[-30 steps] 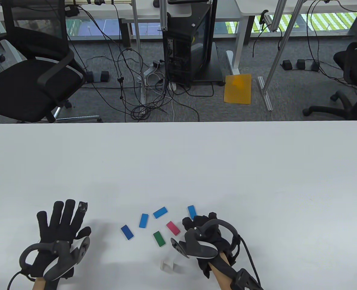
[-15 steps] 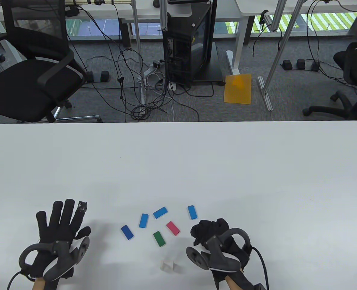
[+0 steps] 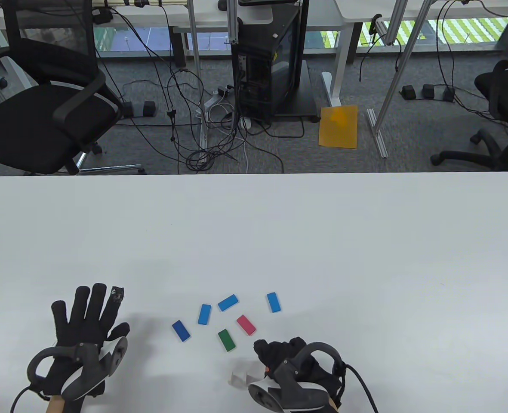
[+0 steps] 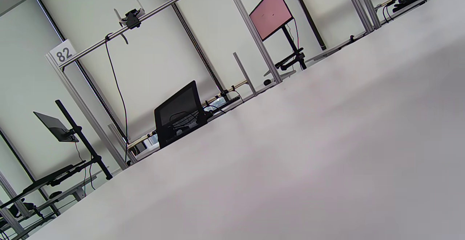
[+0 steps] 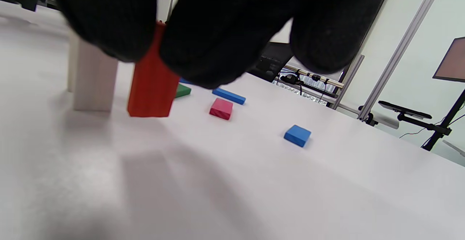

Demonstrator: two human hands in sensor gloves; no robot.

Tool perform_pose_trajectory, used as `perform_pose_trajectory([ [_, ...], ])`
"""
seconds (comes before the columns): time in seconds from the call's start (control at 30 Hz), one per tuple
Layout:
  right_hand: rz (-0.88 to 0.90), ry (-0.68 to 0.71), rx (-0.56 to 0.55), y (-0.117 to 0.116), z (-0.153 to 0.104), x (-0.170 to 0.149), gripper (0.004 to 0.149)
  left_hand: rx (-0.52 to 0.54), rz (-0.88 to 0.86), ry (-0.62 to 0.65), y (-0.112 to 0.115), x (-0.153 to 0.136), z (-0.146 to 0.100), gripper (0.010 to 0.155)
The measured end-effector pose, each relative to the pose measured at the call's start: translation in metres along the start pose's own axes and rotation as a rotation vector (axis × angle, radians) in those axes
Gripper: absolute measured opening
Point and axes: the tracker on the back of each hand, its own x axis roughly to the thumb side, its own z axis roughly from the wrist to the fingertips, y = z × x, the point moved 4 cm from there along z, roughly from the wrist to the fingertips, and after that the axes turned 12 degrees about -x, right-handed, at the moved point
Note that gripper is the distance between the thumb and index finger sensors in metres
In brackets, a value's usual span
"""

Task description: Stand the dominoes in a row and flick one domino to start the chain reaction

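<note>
My right hand [image 3: 266, 363] pinches an orange-red domino [image 5: 150, 87] and holds it upright just above the table, right beside a white domino [image 3: 238, 377] that stands on end. In the right wrist view the orange piece hangs from my fingertips [image 5: 203, 51], a small gap from the white domino [image 5: 92, 83]. Several dominoes lie flat beyond: blue ones [image 3: 180, 331] [image 3: 204, 314] [image 3: 228, 302] [image 3: 273, 302], a pink one [image 3: 246, 325] and a green one [image 3: 226, 340]. My left hand [image 3: 91, 312] lies flat on the table, fingers spread, holding nothing.
The white table [image 3: 322, 241] stretches far and right of the dominoes. Its near edge is close behind my hands. Past the far edge stand office chairs [image 3: 34, 120], cables and a computer tower [image 3: 271, 60] on the floor.
My right hand has drawn back from the right-most blue domino toward the near edge and left, and now holds the orange-red domino beside the white one. The left hand has stayed put.
</note>
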Motion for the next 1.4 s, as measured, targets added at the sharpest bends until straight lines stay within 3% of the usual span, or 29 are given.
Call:
perform_pose_trajectory([
  [0.6,-0.031,0.071,0.055,-0.013,0.005,0.021,0.082,0.01,0.003,-0.003,0.0,0.0,0.0,0.074],
  [1.4,-0.015,0.089,0.083,-0.004,0.005,0.02,0.084,0.008,0.011,-0.003,0.0,0.001,-0.001,0.075],
])
